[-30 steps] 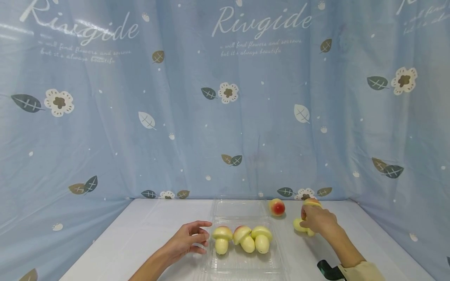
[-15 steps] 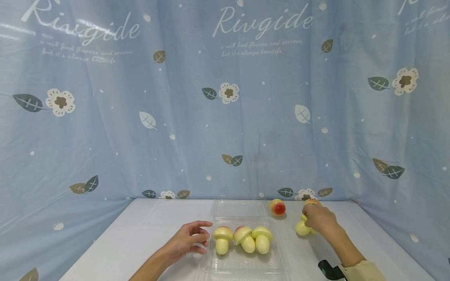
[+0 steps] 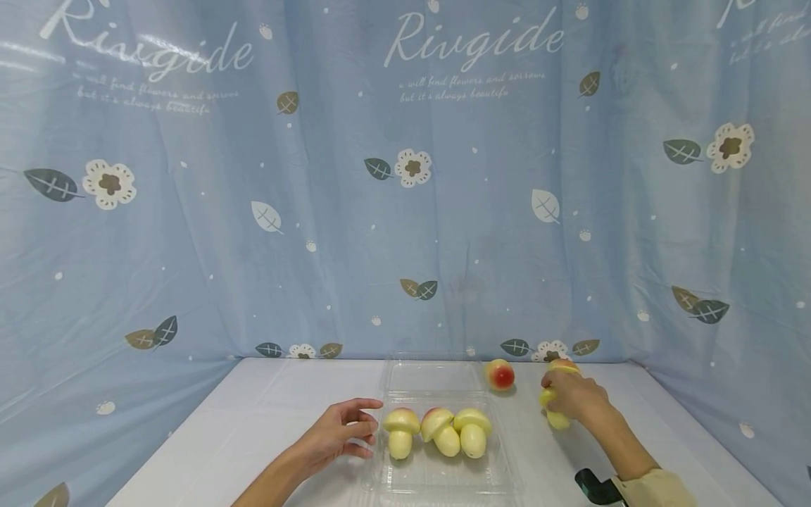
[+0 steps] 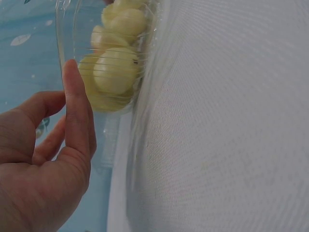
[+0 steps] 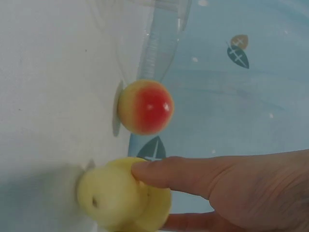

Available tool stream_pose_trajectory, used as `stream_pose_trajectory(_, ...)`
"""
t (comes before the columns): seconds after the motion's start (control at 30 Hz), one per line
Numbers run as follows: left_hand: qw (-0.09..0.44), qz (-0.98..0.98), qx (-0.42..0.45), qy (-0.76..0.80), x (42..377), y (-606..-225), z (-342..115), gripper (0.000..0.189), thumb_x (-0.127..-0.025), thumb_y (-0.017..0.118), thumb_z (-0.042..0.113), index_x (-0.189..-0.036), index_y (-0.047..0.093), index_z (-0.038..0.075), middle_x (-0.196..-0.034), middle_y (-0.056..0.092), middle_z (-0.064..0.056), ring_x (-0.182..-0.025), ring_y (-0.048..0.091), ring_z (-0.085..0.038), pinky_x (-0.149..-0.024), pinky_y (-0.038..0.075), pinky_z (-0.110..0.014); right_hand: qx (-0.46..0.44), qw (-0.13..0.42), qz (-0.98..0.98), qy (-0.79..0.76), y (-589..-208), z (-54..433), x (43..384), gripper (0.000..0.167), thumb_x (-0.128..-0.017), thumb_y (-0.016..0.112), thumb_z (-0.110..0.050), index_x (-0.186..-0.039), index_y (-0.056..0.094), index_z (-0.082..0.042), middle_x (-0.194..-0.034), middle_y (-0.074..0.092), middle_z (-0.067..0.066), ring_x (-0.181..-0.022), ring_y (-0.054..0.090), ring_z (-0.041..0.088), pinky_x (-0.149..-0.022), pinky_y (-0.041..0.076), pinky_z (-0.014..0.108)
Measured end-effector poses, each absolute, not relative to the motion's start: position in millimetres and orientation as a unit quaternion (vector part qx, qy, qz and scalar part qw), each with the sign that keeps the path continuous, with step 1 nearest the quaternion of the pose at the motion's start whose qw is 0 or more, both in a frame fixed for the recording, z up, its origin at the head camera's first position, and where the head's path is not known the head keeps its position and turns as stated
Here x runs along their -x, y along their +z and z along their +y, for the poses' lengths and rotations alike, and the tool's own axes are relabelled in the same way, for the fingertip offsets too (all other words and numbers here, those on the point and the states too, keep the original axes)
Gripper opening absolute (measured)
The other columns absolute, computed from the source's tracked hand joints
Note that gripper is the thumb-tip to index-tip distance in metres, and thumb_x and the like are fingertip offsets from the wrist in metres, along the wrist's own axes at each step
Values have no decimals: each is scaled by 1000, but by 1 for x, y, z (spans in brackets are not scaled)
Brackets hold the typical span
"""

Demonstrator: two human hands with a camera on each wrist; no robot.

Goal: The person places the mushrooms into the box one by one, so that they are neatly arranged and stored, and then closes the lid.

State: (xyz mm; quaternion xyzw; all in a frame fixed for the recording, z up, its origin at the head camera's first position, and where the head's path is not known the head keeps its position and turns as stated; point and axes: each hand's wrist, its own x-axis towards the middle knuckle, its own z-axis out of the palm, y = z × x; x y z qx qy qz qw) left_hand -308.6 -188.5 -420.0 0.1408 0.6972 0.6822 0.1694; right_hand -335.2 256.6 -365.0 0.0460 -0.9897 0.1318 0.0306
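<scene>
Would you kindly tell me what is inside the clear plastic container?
Inside the clear plastic container lie three mushroom-shaped pieces, side by side. What is directly beneath them is covered and cannot be seen.

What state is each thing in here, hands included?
Clear container: open
Lid: swung back
Three mushroom-shaped pieces: lying in the container
Right hand: pinching a piece
Held piece: pinched
Red-yellow round piece: resting unheld
Piece behind right hand: mostly hidden, state unclear
Left hand: beside the container, fingers relaxed
</scene>
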Motion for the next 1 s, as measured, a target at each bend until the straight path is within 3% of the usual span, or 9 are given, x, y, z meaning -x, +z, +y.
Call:
stream_pose_trajectory(0.4, 171, 695, -137, 685, 309, -420, -189, 60, -92, 69, 17, -143, 44, -2, -101, 59, -6, -84, 64, -15, -70, 62, -29, -31, 36, -988, 147, -370, 260, 335, 28, -85, 74, -19, -110, 65, -12, -102, 64, 10, -81, 55, 30, -66, 48, 45)
stream_pose_trajectory(0.7, 175, 695, -131, 685, 308, -419, -188, 61, -92, 70, 19, -143, 44, 0, -103, 59, -6, -84, 65, -16, -71, 62, -30, -27, 41, -986, 160, -374, 262, 333, 30, -84, 77, -20, -109, 64, -12, -99, 63, 11, -73, 54, 25, -54, 47, 32)
stream_pose_trajectory(1.0, 173, 699, -131, 682, 310, -421, -188, 62, -92, 70, 21, -144, 44, 1, -104, 58, -6, -85, 65, -16, -71, 62, -32, -22, 39, -983, 177, -375, 266, 335, 34, -84, 75, -22, -114, 64, -11, -96, 63, 9, -63, 53, 22, -50, 45, 30)
